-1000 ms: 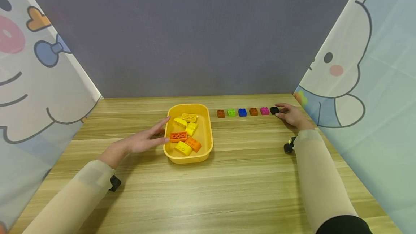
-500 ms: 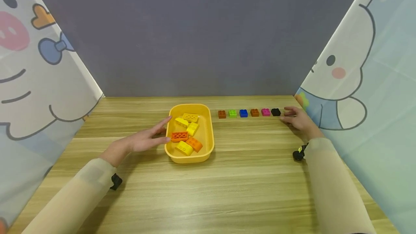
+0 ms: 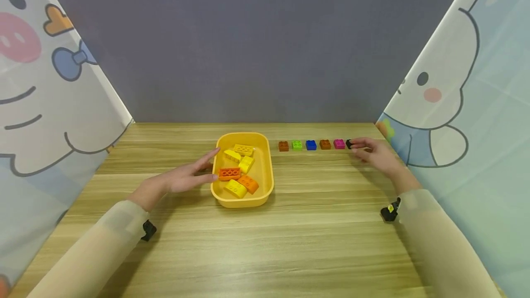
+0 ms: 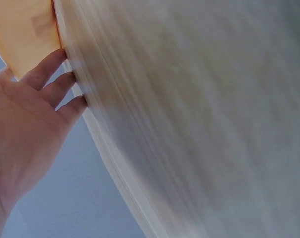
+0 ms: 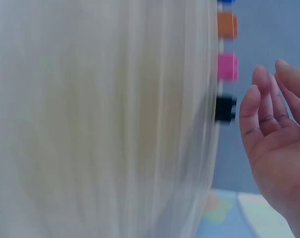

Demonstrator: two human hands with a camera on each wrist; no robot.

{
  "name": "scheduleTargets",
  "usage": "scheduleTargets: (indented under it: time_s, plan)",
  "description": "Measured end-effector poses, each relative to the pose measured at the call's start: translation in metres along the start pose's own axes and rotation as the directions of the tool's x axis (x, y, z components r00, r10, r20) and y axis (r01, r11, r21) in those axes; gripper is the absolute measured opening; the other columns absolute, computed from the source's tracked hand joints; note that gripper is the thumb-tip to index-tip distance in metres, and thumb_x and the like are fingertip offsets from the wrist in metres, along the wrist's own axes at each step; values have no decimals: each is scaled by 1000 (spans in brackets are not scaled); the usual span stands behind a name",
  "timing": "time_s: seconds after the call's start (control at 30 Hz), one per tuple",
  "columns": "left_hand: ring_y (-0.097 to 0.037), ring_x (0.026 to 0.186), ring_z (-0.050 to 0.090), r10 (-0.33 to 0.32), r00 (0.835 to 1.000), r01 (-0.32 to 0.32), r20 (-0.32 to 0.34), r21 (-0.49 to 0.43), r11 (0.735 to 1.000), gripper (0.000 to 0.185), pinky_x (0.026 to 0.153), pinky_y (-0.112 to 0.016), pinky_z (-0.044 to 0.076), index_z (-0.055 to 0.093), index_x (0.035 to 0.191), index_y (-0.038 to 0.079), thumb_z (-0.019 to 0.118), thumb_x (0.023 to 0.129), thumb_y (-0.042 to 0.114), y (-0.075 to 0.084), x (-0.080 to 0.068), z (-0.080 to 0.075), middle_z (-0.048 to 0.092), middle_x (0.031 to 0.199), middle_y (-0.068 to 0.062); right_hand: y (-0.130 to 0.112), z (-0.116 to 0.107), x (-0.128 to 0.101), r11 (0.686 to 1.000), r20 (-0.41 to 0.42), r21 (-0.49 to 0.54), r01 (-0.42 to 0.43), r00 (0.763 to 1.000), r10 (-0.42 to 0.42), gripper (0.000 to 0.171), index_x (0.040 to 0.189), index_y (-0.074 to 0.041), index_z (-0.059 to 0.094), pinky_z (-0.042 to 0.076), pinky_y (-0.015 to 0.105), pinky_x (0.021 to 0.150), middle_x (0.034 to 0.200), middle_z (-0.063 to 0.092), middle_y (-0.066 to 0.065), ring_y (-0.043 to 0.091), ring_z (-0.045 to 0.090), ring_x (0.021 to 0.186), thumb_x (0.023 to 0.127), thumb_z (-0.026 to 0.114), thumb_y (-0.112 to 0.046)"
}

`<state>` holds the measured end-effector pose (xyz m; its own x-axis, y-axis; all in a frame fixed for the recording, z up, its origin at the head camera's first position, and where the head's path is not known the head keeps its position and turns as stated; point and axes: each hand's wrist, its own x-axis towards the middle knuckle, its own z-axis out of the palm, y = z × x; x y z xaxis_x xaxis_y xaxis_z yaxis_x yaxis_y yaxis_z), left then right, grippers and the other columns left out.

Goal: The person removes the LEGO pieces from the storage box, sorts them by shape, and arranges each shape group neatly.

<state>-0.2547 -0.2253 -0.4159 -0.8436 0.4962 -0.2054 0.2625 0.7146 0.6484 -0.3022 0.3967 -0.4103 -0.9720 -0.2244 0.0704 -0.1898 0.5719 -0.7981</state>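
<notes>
In the head view my left hand (image 3: 184,179) lies beside a yellow tray (image 3: 265,187), its fingers extended along the tray's left rim. The left wrist view shows the spread fingertips on the tabletop, close to the tray wall (image 4: 28,34). My right hand (image 3: 378,154) hovers at the right end of a row of toy bricks and partly covers the black brick (image 3: 349,143). From the right wrist view, a gap separates the loosely bent fingers from this black brick (image 5: 225,109). Nothing sits in that hand. Left of the black brick is the pink brick (image 3: 339,144).
The row continues leftward with a brown brick (image 3: 325,144), a blue brick (image 3: 311,145), a green brick (image 3: 296,145) and another brown brick (image 3: 283,146). Several yellow and orange bricks (image 3: 248,183) lie in the tray. A grey panel (image 3: 256,49) stands behind the table.
My right hand has drawn off the black brick to the right, then come back leftward over it. The left hand stays by the tray. The head view has shifted slightly.
</notes>
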Motion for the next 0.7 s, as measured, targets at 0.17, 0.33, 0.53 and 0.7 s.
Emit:
scheduleTargets:
  time_s: [0.17,0.33,0.53,0.7]
  plan:
    - [-52,161,36,6,1000,-6,0,0,1000,89,127,-79,26,-2,176,48,54,109,66,0,1,0,36,175,-28,-22,25,-3,997,39,71,22,999,-25,45,151,7,56,62,28,80,132,72,10,16,72,97,113,63,-14]
    - [-53,161,37,12,1000,-12,0,1,1000,90,127,-79,27,-3,176,47,54,109,66,-2,1,-1,36,175,-29,-37,51,-4,992,112,127,14,993,-28,47,152,7,56,62,31,77,137,65,27,19,70,93,113,64,-19]
    - [-53,161,36,11,1000,-11,2,4,1000,89,127,-79,27,-3,175,48,54,109,66,-2,1,0,35,175,-29,-55,77,-4,991,183,128,40,981,-63,47,151,4,58,63,35,79,135,65,28,31,68,93,113,65,-22]
    - [-53,162,35,8,1000,-8,8,-6,1000,90,128,-78,25,-3,176,47,55,109,65,0,1,-1,34,175,-29,-80,95,-2,988,207,124,96,971,-120,42,149,-1,61,64,43,84,133,66,29,45,67,102,114,64,-22]
